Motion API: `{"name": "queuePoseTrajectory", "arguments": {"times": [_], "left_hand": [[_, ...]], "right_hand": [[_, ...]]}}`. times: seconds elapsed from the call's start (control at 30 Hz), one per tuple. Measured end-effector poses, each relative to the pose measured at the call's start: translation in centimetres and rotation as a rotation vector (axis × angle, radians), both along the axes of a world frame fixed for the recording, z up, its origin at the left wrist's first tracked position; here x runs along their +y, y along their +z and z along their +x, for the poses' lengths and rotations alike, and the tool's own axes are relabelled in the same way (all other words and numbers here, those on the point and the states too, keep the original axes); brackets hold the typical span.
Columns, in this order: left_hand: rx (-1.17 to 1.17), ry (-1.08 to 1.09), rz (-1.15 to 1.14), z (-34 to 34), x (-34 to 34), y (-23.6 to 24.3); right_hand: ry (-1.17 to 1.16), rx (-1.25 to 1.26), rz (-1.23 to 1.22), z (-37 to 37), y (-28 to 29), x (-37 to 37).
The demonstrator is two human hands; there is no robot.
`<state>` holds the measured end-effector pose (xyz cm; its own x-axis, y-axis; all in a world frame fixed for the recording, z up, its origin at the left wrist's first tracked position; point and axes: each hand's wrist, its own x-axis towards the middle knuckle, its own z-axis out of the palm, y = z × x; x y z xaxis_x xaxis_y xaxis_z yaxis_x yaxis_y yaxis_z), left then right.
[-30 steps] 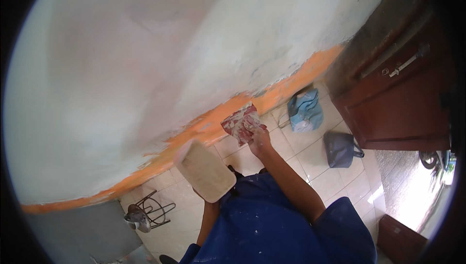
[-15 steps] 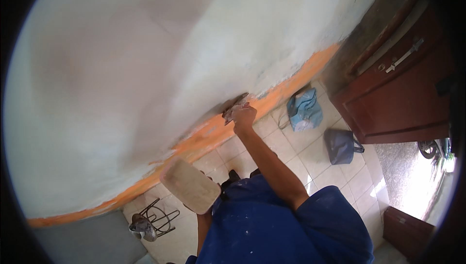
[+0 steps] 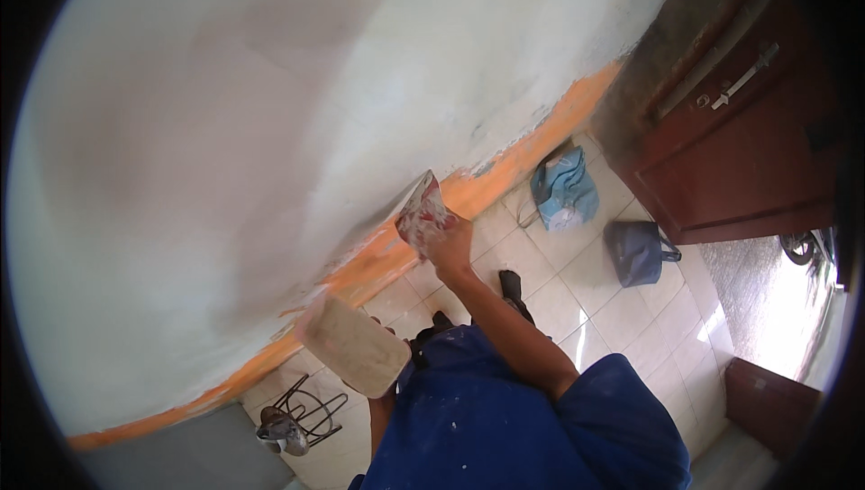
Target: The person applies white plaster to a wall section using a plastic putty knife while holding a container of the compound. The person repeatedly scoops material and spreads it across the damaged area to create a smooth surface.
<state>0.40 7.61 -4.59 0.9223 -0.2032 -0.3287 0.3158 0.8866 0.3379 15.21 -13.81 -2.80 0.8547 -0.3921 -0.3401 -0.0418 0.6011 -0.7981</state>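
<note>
My right hand (image 3: 450, 247) grips a broad scraper (image 3: 422, 206) smeared with whitish compound over red, held at the lower white wall (image 3: 207, 112) just above its rough orange band (image 3: 577, 107); whether the blade touches the wall I cannot tell. My left hand (image 3: 387, 332), mostly hidden, holds a pale beige rectangular tray (image 3: 351, 346) beside the band, its fingertips showing at the far edge. My blue shirt fills the lower middle.
Tiled floor (image 3: 613, 337) runs below the wall. A light blue bag (image 3: 566, 191) and a dark bag (image 3: 635, 254) lie near an open brown door (image 3: 721, 175). A metal-framed stool (image 3: 315, 413) with an unclear object stands lower left. Outside the doorway a wheel (image 3: 797, 247) shows.
My right hand rose to the wall with the scraper, then shifted slightly down, the blade face now visible. The tray moved left and down. The view shifted slightly, and a dark foot now shows.
</note>
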Motion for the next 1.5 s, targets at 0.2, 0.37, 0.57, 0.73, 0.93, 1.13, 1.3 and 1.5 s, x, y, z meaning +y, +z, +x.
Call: {"name": "queuePoseTrajectory", "arguments": {"times": [0.2, 0.37, 0.57, 0.73, 0.93, 1.13, 1.3, 1.5], "left_hand": [[-0.086, 0.002, -0.189, -0.1, -0.3, -0.9], [-0.03, -0.004, -0.017, -0.6, 0.0, 0.0], [0.081, 0.117, -0.04, -0.9, -1.5, 2.1], [-0.046, -0.002, -0.095, -1.0, -1.3, 1.2], [-0.016, -0.041, -0.076, -1.3, -0.3, -0.5], [0.024, 0.035, -0.038, -2.8, -0.4, 0.3], [-0.033, 0.113, -0.109, -4.2, -0.1, 1.4], [-0.034, 0.091, -0.223, -3.6, 0.0, 0.7]], "right_hand": [[-0.306, 0.182, 0.05, 0.9, -8.0, -2.5], [-0.347, 0.234, -0.026, 5.2, -10.2, -3.9], [-0.272, 0.06, 0.038, 3.6, -2.8, -2.2], [-0.158, -0.002, 0.03, 1.6, -0.6, -1.5], [-0.26, 0.08, 0.206, -0.4, -6.4, -1.6], [-0.332, 0.21, -0.107, 2.8, -11.9, -3.4], [-0.076, 0.305, -0.571, 4.0, -1.7, -2.2], [-0.027, -0.004, -0.689, 3.5, -3.2, 1.4]]}}
